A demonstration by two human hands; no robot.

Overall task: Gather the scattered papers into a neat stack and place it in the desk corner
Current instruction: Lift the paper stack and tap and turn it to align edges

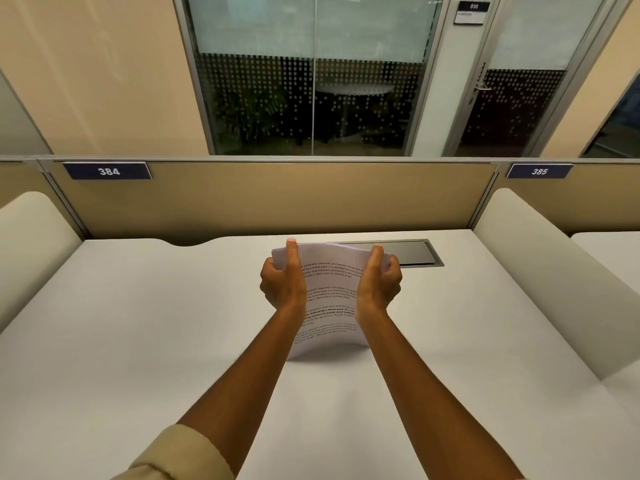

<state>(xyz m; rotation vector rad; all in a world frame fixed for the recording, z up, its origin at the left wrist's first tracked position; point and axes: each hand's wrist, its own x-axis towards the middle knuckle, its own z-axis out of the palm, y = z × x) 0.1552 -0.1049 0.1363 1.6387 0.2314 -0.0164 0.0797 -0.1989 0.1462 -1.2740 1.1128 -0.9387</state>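
Note:
A stack of white printed papers (330, 299) stands nearly upright on its bottom edge in the middle of the white desk (138, 323), bowed slightly toward me. My left hand (282, 282) grips the stack's left edge near the top, thumb on the printed face. Gripping the right edge at the same height is my right hand (379, 284). The top sheets fan apart a little at the upper edge. No loose sheets lie elsewhere on the desk.
A grey cable hatch (412, 252) is set into the desk behind the stack. A tan partition (277, 195) with label 384 (108, 171) closes the back. Cream side dividers stand at left (31, 244) and right (540, 271).

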